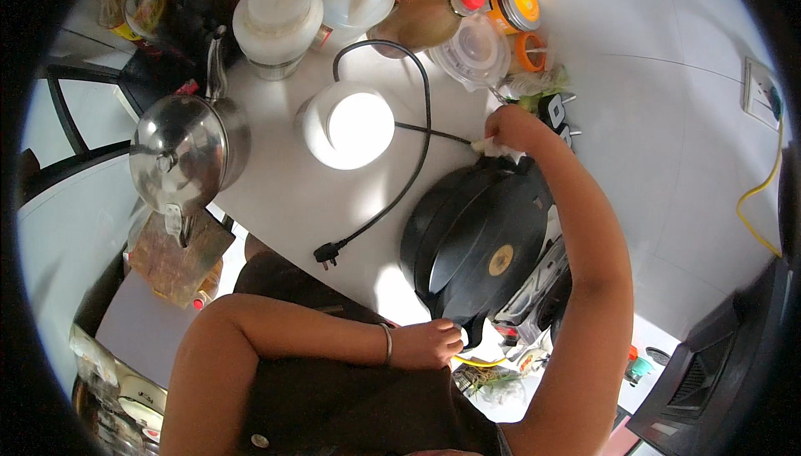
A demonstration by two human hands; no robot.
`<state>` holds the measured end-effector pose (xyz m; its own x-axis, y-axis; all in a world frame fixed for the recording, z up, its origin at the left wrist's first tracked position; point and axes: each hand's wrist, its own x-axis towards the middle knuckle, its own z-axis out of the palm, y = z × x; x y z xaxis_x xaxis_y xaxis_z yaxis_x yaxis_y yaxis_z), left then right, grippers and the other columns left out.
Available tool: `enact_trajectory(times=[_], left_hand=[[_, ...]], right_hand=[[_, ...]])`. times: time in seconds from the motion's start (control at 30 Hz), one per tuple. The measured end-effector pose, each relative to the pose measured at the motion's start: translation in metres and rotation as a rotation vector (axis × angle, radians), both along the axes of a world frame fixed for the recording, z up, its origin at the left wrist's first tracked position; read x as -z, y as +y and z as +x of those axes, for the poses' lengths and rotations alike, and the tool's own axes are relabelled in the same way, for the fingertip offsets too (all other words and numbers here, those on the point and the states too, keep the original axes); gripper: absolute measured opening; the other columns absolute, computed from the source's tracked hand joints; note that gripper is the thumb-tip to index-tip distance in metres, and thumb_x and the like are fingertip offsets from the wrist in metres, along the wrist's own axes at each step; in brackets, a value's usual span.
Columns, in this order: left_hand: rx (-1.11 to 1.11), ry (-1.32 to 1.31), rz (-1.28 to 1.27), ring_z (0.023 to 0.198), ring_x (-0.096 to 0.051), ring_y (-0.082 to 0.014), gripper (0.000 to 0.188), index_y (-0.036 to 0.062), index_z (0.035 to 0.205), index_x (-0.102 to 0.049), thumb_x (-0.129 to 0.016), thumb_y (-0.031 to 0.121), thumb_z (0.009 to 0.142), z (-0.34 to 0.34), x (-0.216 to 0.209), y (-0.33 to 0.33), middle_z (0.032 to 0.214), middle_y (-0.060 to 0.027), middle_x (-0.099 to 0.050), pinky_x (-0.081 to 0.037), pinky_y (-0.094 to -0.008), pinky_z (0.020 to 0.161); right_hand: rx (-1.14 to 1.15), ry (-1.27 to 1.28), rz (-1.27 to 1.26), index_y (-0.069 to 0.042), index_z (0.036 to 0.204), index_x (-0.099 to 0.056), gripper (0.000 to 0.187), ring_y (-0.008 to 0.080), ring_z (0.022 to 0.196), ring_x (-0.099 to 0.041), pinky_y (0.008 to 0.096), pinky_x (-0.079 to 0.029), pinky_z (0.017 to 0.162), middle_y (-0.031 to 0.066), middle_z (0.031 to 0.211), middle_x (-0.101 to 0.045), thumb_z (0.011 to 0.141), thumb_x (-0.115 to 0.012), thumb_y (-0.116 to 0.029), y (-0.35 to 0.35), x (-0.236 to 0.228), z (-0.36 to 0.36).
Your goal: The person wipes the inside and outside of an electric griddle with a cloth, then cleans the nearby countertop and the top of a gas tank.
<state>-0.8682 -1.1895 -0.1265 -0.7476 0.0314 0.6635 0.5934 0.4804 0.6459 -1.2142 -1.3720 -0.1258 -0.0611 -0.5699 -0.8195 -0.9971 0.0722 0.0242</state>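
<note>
A round black electric baking pan (488, 243), lid closed, sits tilted at the table's right edge. Against its near handle my left hand (429, 345) is closed, fingers curled; a small white patch shows by the fingertips. At the far side, by the hinge, my right hand (513, 129) pinches a crumpled white cloth or tissue (494, 149), pressed close to the pan. A black power cord (427, 114) loops across the tabletop from near that cloth, and its plug (328, 253) lies loose on the near side. My right fingertips are partly hidden.
Left of the cord stand a white-lidded jar (349, 126) and a steel kettle (179, 156). Along the back crowd several bottles and jars, with a clear plastic tub (471, 51). A wall socket (761, 93) is at right. Below left, a wooden board (179, 260) rests on a lower surface.
</note>
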Motion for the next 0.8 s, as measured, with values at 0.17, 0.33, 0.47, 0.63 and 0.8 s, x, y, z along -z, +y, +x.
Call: enact_trajectory(times=[0.17, 0.33, 0.47, 0.63, 0.8], left_hand=[[0.024, 0.002, 0.003, 0.075, -0.049, -0.0157, 0.021, 0.0066, 0.070, -0.054, -0.063, 0.020, 0.083, 0.001, 0.004, 0.004, 0.074, -0.0013, -0.048, -0.039, -0.0305, 0.068], [-0.002, 0.032, 0.008, 0.074, -0.047, -0.0153, 0.020, 0.0071, 0.066, -0.054, -0.064, 0.017, 0.080, 0.000, 0.006, 0.006, 0.074, -0.0010, -0.047, -0.037, -0.0312, 0.066], [0.011, 0.022, 0.031, 0.072, -0.048, -0.0164, 0.023, 0.0070, 0.064, -0.053, -0.065, 0.019, 0.080, 0.001, 0.005, 0.010, 0.072, -0.0016, -0.047, -0.037, -0.0322, 0.064], [0.004, -0.004, 0.036, 0.072, -0.046, -0.0170, 0.022, 0.0064, 0.063, -0.053, -0.066, 0.018, 0.077, 0.002, 0.001, 0.011, 0.071, -0.0017, -0.047, -0.037, -0.0331, 0.065], [-0.057, -0.011, 0.021, 0.075, -0.047, -0.0164, 0.014, 0.0078, 0.060, -0.057, -0.064, 0.015, 0.069, 0.005, -0.011, -0.002, 0.072, -0.0007, -0.048, -0.036, -0.0321, 0.066]], right_hand=[[-0.123, -0.110, 0.105, -0.005, 0.089, -0.073, 0.019, 0.0335, 0.080, -0.066, 0.0432, -0.051, 0.074, 0.0154, 0.087, -0.070, 0.071, -0.073, -0.011, 0.016, 0.012, 0.025], [0.032, -0.205, 0.168, -0.004, 0.087, -0.072, 0.018, 0.0336, 0.075, -0.065, 0.0427, -0.050, 0.071, 0.0157, 0.080, -0.068, 0.072, -0.072, -0.013, -0.003, 0.000, 0.074], [-0.257, -0.381, 0.106, -0.002, 0.085, -0.070, 0.017, 0.0354, 0.081, -0.064, 0.0433, -0.049, 0.072, 0.0177, 0.085, -0.067, 0.071, -0.067, -0.012, 0.017, 0.002, 0.127], [-0.417, -0.313, 0.248, -0.007, 0.075, -0.070, 0.008, 0.0372, 0.082, -0.064, 0.0457, -0.052, 0.075, 0.0176, 0.083, -0.067, 0.071, -0.064, -0.005, 0.054, -0.040, 0.212], [-0.291, -0.088, -0.130, -0.009, 0.077, -0.072, 0.012, 0.0354, 0.083, -0.066, 0.0443, -0.054, 0.073, 0.0162, 0.082, -0.068, 0.068, -0.068, -0.004, 0.053, -0.041, 0.170]])
